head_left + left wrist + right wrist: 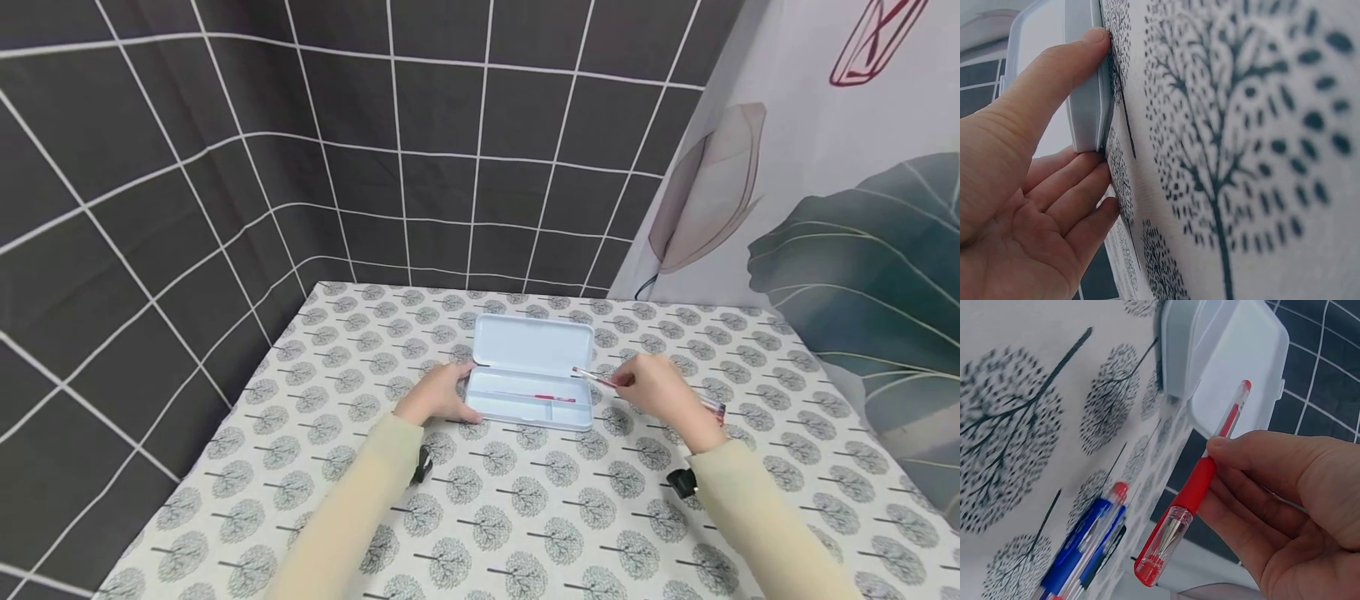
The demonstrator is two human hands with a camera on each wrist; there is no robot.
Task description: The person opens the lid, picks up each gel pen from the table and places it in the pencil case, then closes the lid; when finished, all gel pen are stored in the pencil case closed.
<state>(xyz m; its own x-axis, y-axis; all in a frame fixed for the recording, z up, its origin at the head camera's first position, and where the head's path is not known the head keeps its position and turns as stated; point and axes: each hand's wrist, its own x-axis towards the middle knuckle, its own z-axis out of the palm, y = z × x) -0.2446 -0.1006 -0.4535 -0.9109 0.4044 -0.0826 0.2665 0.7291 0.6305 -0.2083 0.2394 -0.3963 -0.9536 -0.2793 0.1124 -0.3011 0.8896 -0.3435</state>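
A light blue pencil case (532, 343) lies with its lid folded back on the table. Inside its tray is a red-tipped pen (555, 398), near a small divider at the right. My left hand (442, 393) holds the case's left end, thumb on the near wall (1088, 81) and fingertips at the end corner. Between thumb and fingers, my right hand (656, 390) pinches a clear pen with a red grip and cap (1194, 484). That pen slants towards the tray, its far end over the case's right side.
Several pens (1082, 547), blue, red and dark, lie together on the tree-print tablecloth (525, 496), partly behind my right wrist. A dark gridded curtain (442, 183) hangs behind the table and along its left. At the right hangs a pale cloth with leaf patterns (885, 250).
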